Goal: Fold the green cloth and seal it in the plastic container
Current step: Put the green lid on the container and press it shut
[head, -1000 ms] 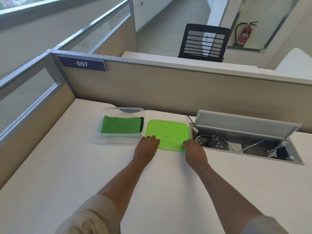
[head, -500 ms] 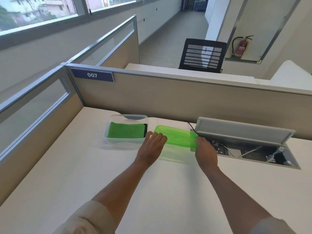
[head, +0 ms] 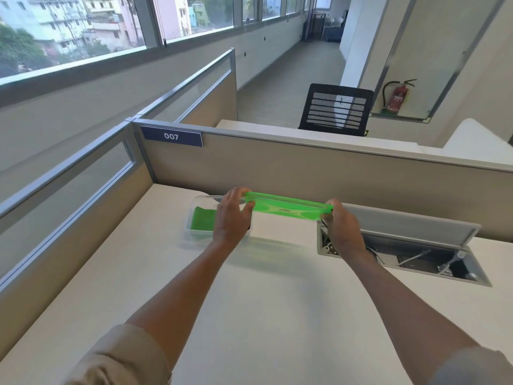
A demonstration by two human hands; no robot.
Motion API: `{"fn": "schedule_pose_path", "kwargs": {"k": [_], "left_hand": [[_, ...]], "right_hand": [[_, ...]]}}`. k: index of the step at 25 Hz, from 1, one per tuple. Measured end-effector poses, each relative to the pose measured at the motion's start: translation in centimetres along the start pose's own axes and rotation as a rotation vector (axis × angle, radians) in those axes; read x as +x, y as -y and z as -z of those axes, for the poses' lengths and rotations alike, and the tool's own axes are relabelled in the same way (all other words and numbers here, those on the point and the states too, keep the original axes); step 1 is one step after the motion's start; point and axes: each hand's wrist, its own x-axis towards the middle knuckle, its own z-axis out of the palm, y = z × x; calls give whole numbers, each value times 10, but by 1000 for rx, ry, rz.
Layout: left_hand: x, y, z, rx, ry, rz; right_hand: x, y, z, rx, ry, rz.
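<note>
Head view, one desk station. Item: green lid (head: pixel 288 209), raised clear of the desk (head: pixel 263 301), tilted, gripped at both short ends; left hand (head: pixel 231 218) pinches the left end, right hand (head: pixel 342 227) clasps the right end. Item: plastic container (head: pixel 195 232), open, resting on the desk below the left hand; green cloth (head: pixel 202 221) folded flat inside. Step in hand: sealing, lid not yet seated. Next move calls for shifting the lid left, levelling it over the rim, pressing all edges down. Adjacent: open cable tray (head: pixel 416 254), right.

Two hands (head: pixel 231 218), one green lid (head: pixel 288 208), one clear container (head: pixel 194 232), one green cloth (head: pixel 202 222)
</note>
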Motion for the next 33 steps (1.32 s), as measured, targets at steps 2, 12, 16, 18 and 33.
{"fn": "schedule_pose_path", "kwargs": {"k": [2, 12, 16, 18, 33], "left_hand": [[7, 1, 8, -88, -51, 111], [12, 37, 55, -70, -51, 253], [16, 65, 68, -22, -38, 329], [21, 81, 72, 21, -4, 367], [28, 152, 62, 355, 294, 477]], "right_hand": [[3, 11, 1, 14, 15, 46], [20, 79, -30, 473, -48, -116], [25, 102, -63, 530, 17, -175], [26, 109, -81, 523, 61, -174], [30, 129, -174, 145, 345, -291]]}}
